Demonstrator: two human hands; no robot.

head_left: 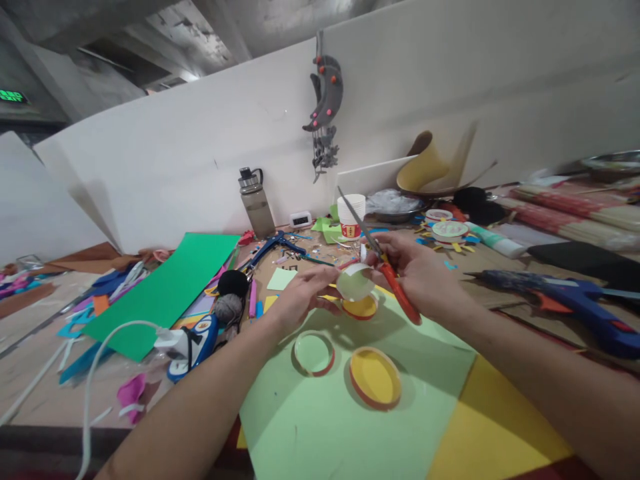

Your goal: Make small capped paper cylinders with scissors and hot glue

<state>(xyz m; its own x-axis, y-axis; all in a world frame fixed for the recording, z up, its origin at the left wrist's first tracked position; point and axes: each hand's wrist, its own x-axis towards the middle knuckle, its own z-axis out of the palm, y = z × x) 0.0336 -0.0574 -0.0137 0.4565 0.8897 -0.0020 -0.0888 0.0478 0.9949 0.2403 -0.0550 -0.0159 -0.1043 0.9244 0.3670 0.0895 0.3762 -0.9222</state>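
My right hand [425, 270] grips a pair of scissors [401, 295] with orange-red handles, its blades pointing up and away to the left. My left hand [307, 297] has its fingers closed at the left edge of a round pale paper disc [355, 283]; the right fingertips are at its other edge. Just under the disc a yellow-bottomed, red-edged ring [361, 308] shows in part. A green-bottomed ring [314, 353] and a larger yellow-bottomed ring [375, 378] lie on a light green sheet [320, 427].
A blue glue gun [570, 300] lies at right, another [280, 250] beyond my left hand. Paper cups [351, 217] and a water bottle [257, 203] stand at the back. At left are a green sheet [170, 287], yarn balls [233, 285] and a white cable [93, 393].
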